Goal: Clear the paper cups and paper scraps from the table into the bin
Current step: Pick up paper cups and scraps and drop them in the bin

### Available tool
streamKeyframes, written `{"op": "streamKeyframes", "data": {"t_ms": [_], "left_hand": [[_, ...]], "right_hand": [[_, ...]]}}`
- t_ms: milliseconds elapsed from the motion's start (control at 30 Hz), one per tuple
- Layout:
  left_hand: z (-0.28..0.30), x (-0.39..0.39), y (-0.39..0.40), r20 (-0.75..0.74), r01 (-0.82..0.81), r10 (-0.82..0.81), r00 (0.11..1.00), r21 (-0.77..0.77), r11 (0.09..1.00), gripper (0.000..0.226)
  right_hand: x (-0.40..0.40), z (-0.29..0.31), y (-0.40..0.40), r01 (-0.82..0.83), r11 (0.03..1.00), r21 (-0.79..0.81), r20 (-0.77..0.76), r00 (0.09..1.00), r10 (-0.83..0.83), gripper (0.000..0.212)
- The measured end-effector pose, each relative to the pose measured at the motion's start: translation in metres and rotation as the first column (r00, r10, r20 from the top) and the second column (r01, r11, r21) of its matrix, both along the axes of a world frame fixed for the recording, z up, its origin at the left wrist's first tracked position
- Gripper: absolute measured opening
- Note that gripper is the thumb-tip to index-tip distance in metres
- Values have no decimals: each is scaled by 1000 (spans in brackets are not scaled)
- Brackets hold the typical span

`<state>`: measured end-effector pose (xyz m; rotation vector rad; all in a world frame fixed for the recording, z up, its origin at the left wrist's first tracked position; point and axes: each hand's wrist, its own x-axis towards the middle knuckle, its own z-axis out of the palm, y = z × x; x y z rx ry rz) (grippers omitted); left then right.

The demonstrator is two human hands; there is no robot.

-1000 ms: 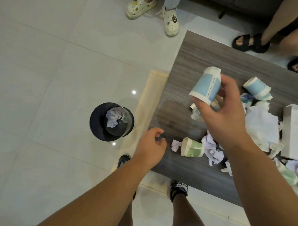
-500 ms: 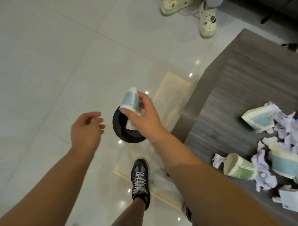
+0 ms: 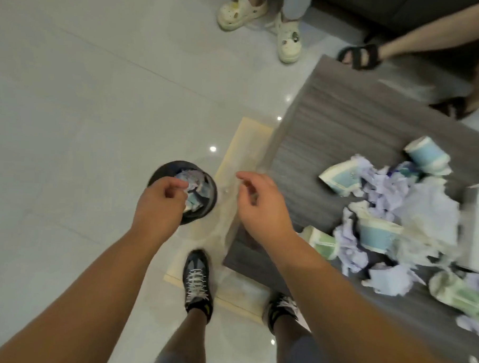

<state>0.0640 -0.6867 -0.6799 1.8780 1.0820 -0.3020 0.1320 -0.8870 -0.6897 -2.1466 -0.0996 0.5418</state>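
Cup gone from right hand (image 3: 262, 207), now empty, fingers loose; left hand (image 3: 160, 205) loosely curled, empty, over bin (image 3: 162, 169).

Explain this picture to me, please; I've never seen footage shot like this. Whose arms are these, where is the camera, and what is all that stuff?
The camera sits on a person's head, looking down, so the arms are their own. The left hand hangs over a black bin on the floor, part-filled with paper; whether it holds anything is unclear. The right hand is empty, fingers loosely curled. On the grey table lie crumpled paper scraps and tipped paper cups. Other people's feet show at the top.
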Motion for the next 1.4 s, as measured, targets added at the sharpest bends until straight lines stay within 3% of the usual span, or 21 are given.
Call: {"op": "streamKeyframes", "data": {"t_ms": [100,133,200,267,367,467,600,800,900,1000,1067,1167,1233,1333,1400], "left_hand": [[0,11,-66,-49,161,-162,986,-18,987,23],[0,12,-92,-63,242,-244,968,-38,970,23],[2,10,-141,-81,383,-396,915,-137,913,28],[4,5,-182,-97,516,-542,835,-205,831,40],[0,-3,-222,-100,564,-599,794,-245,789,49],[-8,-1,-238,-32,407,-442,896,-338,849,43],[-12,8,-225,79,281,-275,958,-429,859,39],[-15,17,-163,51,57,-32,998,-596,801,31],[-18,17,-113,29,-80,105,994,-453,888,34],[-29,12,-51,7,-175,177,984,-127,976,52],[-42,13,-12,-68,-195,196,978,17,981,71],[-59,18,22,-301,-116,126,945,51,992,99],[-65,17,23,-343,-31,43,938,39,999,91],[-59,4,-4,-225,132,-119,967,47,990,38],[-44,-7,-34,-161,197,-201,966,-39,980,9]], "right_hand": [[-8,33,-94,45,970,-239,177,984,-2,41],[-13,37,-120,24,931,-365,175,984,43,44],[-24,30,-154,-119,789,-603,-13,990,139,61],[-33,13,-172,-286,664,-691,-211,958,194,83],[-39,-11,-187,-304,657,-690,-227,953,202,78],[-42,-22,-196,-195,725,-660,-142,981,135,67],[-49,-18,-187,-112,932,-346,-25,994,110,64],[-35,0,-147,-143,988,-59,8,990,143,78],[-38,-3,-126,-110,993,-31,-12,994,110,68],[-36,-17,-116,107,953,-285,-90,986,-138,45],[-39,-25,-114,118,869,-481,-188,954,-233,49],[-49,-35,-110,90,828,-553,-235,937,-258,67],[-52,-39,-109,142,835,-531,-191,940,-282,58],[-52,-40,-110,158,834,-529,-222,922,-316,29],[-53,-36,-112,153,848,-508,-252,915,-316,20]]}}
